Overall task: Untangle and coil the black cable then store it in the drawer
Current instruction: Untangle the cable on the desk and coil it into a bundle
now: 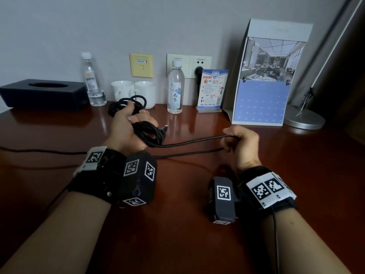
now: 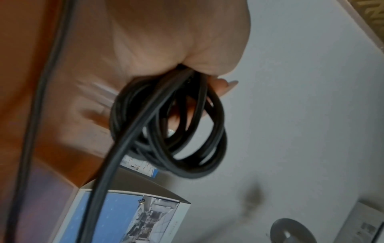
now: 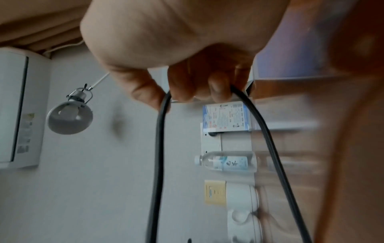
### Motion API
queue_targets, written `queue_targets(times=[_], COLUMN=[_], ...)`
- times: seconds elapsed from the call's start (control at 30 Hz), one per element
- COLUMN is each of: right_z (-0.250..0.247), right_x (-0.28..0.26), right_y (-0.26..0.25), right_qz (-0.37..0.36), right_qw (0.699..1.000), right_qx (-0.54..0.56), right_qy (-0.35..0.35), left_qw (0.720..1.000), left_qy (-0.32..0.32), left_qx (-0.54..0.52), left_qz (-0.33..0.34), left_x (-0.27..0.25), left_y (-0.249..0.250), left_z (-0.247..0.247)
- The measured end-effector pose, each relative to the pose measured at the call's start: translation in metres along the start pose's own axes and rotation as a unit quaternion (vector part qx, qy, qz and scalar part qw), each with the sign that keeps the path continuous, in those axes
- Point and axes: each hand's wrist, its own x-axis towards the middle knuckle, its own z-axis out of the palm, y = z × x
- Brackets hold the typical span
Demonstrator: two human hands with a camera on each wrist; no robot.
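Note:
The black cable (image 1: 152,133) is partly wound into several loops that my left hand (image 1: 128,123) grips above the wooden desk (image 1: 177,224). In the left wrist view the coil (image 2: 176,131) hangs out of my curled fingers (image 2: 222,87). Two strands of cable (image 1: 193,142) stretch rightward to my right hand (image 1: 239,141), which pinches a bend of it between thumb and fingers. The right wrist view shows both strands of that cable (image 3: 160,148) hanging from my fingertips (image 3: 218,88). A metal plug end (image 1: 165,127) sticks out beside the coil. No drawer is in view.
Along the wall stand a dark tissue box (image 1: 43,93), two water bottles (image 1: 175,88), two white mugs (image 1: 134,91), a leaflet stand (image 1: 213,89), a desk calendar (image 1: 264,76) and a lamp base (image 1: 304,118). Another cable (image 1: 39,150) runs off the desk's left.

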Motion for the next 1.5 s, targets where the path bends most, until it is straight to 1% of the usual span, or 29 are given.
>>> queue_targets(times=[0.03,0.07,0.1,0.13,0.2,0.27,0.3,0.37,0.43,0.5,0.57,0.63,0.7,0.77,0.83,0.87,1.0,1.17,1.33,1.43,1.5], right_z=[-0.003,-0.006,-0.008,-0.011,-0.014,-0.013,-0.011,-0.008,-0.005,-0.003,-0.002,-0.002,-0.001,0.0,0.002,0.003,0.006,0.004,0.005,0.005,0.005], right_x=[0.002,0.004,0.006,0.007,0.009,0.011,0.01,0.01,0.011,0.012,0.012,0.013,0.013,0.012,0.011,0.01,0.008,0.008,0.006,0.007,0.006], right_y=[-0.001,-0.002,-0.001,0.0,0.005,0.007,0.008,0.008,0.008,0.009,0.009,0.009,0.009,0.008,0.008,0.008,0.007,0.008,0.008,0.011,0.011], right_qz=[0.0,0.002,0.006,0.011,-0.009,-0.057,-0.078,-0.111,-0.145,-0.174,-0.187,-0.192,-0.201,-0.213,-0.222,-0.222,-0.207,-0.208,-0.187,-0.175,-0.166], right_qw=[0.999,0.996,0.993,0.993,0.999,0.995,0.989,0.974,0.961,0.948,0.94,0.936,0.936,0.935,0.935,0.936,0.938,0.937,0.938,0.948,0.958], right_qx=[0.028,0.056,0.075,0.084,0.042,-0.035,-0.075,-0.148,-0.2,-0.237,-0.262,-0.278,-0.278,-0.276,-0.271,-0.269,-0.272,-0.278,-0.288,-0.26,-0.218], right_qy=[0.046,0.075,0.087,0.08,0.014,-0.071,-0.102,-0.128,-0.125,-0.119,-0.115,-0.097,-0.08,-0.067,-0.052,-0.047,-0.049,-0.039,-0.047,-0.061,-0.083], left_qw=[1.0,0.999,0.996,0.991,0.979,0.974,0.974,0.972,0.965,0.951,0.933,0.913,0.898,0.898,0.898,0.898,0.893,0.895,0.861,0.848,0.842], left_qy=[0.001,-0.001,-0.009,-0.026,-0.073,-0.105,-0.111,-0.103,-0.077,-0.043,-0.014,-0.001,-0.001,-0.013,-0.042,-0.05,-0.054,-0.06,-0.079,-0.06,-0.042], left_qx=[0.013,0.039,0.076,0.111,0.149,0.145,0.145,0.176,0.233,0.3,0.355,0.405,0.439,0.436,0.428,0.426,0.439,0.437,0.501,0.525,0.536], left_qz=[-0.011,-0.025,-0.045,-0.069,-0.116,-0.137,-0.135,-0.115,-0.089,-0.061,-0.05,-0.038,-0.031,-0.054,-0.091,-0.098,-0.081,-0.065,-0.047,-0.042,-0.036], left_x=[0.0,0.0,0.0,0.0,0.001,0.001,0.0,-0.003,-0.005,-0.004,-0.003,-0.002,-0.002,-0.004,-0.01,-0.012,-0.013,-0.01,-0.012,-0.012,-0.011], left_y=[-0.002,-0.006,-0.011,-0.015,-0.022,-0.023,-0.023,-0.027,-0.036,-0.051,-0.064,-0.074,-0.076,-0.076,-0.077,-0.079,-0.083,-0.078,-0.077,-0.075,-0.074], left_z=[0.001,0.002,0.003,0.003,0.002,0.002,0.003,0.008,0.012,0.011,0.01,0.008,0.006,0.006,0.007,0.008,0.01,0.012,0.008,0.008,0.008])
